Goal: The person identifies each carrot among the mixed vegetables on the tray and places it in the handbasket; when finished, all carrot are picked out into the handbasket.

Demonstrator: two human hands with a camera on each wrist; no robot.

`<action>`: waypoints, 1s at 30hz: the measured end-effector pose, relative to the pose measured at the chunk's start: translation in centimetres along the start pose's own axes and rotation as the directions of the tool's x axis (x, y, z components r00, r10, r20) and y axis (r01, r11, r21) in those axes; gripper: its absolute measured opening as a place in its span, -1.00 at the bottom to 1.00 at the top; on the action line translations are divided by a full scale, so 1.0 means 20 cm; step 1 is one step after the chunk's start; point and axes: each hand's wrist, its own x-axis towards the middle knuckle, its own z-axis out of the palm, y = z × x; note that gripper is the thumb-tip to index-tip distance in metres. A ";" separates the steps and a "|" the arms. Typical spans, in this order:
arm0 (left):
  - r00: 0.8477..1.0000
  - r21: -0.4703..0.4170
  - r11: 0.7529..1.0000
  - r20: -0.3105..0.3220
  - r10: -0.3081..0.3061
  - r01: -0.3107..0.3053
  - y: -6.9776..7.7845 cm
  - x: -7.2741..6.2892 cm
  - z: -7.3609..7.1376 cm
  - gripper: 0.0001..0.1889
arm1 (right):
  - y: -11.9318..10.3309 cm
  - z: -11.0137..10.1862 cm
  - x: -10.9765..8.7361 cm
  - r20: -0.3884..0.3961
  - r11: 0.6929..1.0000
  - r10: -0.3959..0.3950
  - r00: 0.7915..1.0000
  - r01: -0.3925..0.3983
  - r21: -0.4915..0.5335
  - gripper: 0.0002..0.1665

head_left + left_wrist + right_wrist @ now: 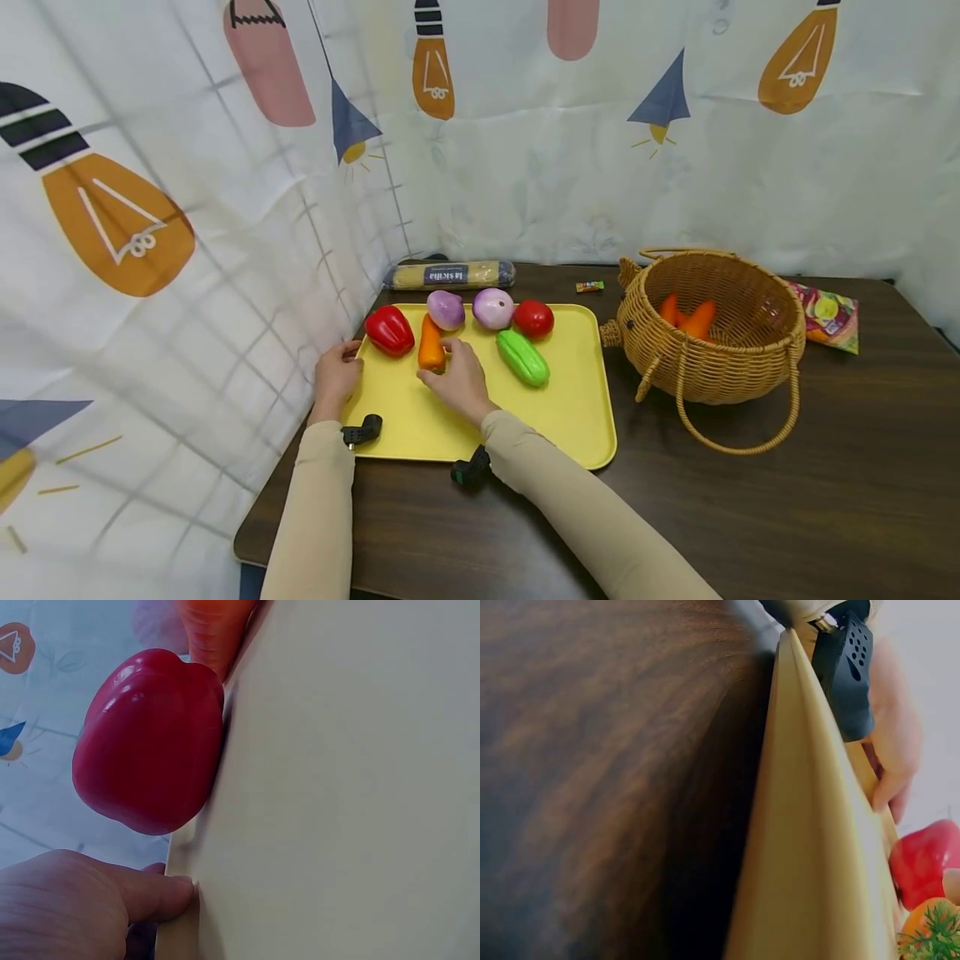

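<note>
We look down at a yellow tray (570,417) on the dark tabletop (750,517), in the lower middle of the frame. Our right hand (457,379) rests on the tray with its grip curled around the lower end of the orange carrot (431,343); the thumb and fingers seem to pinch it, and the carrot lies flat on the tray. Our left hand (335,375) is at the left edge of the tray, with the fingers curled on the rim, just beside the red pepper (389,330). The left wrist view shows the thumb (154,896) pressing on the rim, close below the pepper.

Behind the carrot, in a row, are two purple onions (446,309) and (492,308) and a red tomato (533,319), and a green cucumber (522,357) lies to the right. The wicker basket (780,350) with orange pieces inside stands well apart, on the right of the frame.

We judge that the risk is in the crowding. The carrot is near to the pepper and the left onion, so a careless lift can knock them and make them roll. The smooth carrot, held only at one end, may also tip and slip from the grip.
</note>
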 end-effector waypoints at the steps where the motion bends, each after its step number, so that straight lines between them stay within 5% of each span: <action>1: 1.000 -0.001 1.000 0.000 -0.001 0.001 0.00 0.00 0.00 -0.57 | 0.00 0.00 0.00 0.000 1.000 0.012 1.000 -0.012 -0.004 -0.23; 12: 1.000 -0.009 1.000 -0.004 0.007 -0.007 0.01 0.01 0.00 -0.57 | -0.05 -0.01 0.02 -0.079 0.995 0.098 0.992 -0.100 -0.015 -0.22; 20: 1.000 -0.017 1.000 -0.001 0.006 -0.006 0.01 0.00 0.00 -0.58 | -0.03 -0.02 0.04 -0.124 0.996 0.063 0.990 -0.071 -0.059 -0.49; 30: 1.000 -0.023 1.000 0.007 -0.010 0.010 0.00 -0.01 -0.02 -0.56 | 0.00 -0.04 0.05 -0.056 0.995 0.080 0.995 -0.083 -0.062 -0.49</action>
